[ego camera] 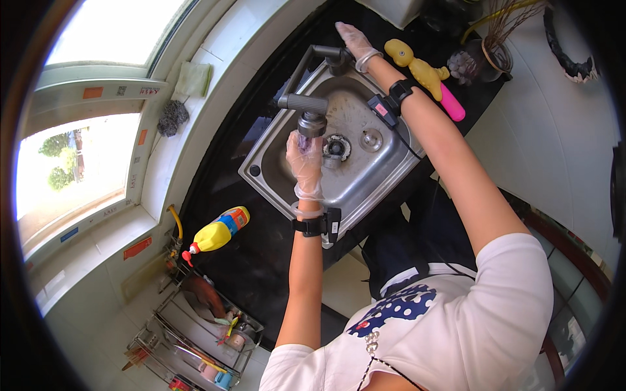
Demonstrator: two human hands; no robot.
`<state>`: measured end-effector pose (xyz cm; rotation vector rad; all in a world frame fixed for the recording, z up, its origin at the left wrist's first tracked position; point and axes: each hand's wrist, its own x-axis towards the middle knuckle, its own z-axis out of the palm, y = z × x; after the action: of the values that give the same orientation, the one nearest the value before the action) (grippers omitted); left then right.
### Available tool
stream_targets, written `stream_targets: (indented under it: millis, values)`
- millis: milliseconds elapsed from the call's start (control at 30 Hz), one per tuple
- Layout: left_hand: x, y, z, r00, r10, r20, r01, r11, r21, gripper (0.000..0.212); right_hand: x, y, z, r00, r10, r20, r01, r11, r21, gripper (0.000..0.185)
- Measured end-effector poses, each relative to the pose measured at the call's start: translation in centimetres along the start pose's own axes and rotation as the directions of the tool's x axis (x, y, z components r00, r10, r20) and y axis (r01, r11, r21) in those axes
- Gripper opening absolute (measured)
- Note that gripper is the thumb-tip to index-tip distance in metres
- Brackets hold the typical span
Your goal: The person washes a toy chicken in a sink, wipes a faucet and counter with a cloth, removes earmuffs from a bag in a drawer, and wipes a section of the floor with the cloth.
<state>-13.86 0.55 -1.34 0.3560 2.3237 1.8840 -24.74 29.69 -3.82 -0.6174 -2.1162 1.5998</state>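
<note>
My left hand [304, 163], in a clear plastic glove, is closed around a small purple item [306, 142] directly below the grey faucet head [312, 124]. The fingers and faucet head hide part of that item, so its kind is unclear. Beneath the hand is a stainless steel sink [376, 173] with a drain [337, 148] and a small round item [370, 140] on its floor. At the far rim, my gloved right hand [357, 41] stretches out flat beside the faucet base [338, 61], apparently touching it. Its fingers are extended and hold nothing visible.
A yellow detergent bottle [217, 234] lies on the black countertop [215, 283] at left. A yellow toy with a pink handle [425, 78] and a glass vase [494, 61] are right. A steel-wool scrubber [172, 118] and cloth [194, 78] sit by the window. A wire rack [195, 337] stands lower left.
</note>
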Motion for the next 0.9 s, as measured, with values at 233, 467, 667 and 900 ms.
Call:
stream_targets:
  millis: [233,467,667,900]
  values:
    - [-2.8,4.2,-1.2,0.969,0.242,-0.048,-0.213,0.918,0.334,0.009,-15.3,2.1,-1.4,0.984,0.114,0.14,-0.154,0.935,0.318,0.069]
    - [-6.5,7.0,-1.9,0.908,0.349,0.232,-0.412,0.846,0.339,0.017,-30.4,-2.6,4.5,0.708,-0.342,0.617,0.35,0.93,0.114,0.072]
    - [-7.4,6.9,-4.1,0.945,0.243,0.217,-0.269,0.959,0.095,0.016,-29.7,-4.1,7.3,0.601,-0.359,0.714,0.22,0.933,0.283,0.033]
    - [-5.7,6.1,-4.2,0.981,-0.083,-0.177,0.03,0.959,-0.28,0.031,-28.2,-7.2,9.6,0.601,-0.168,0.781,0.222,0.974,0.039,0.022]
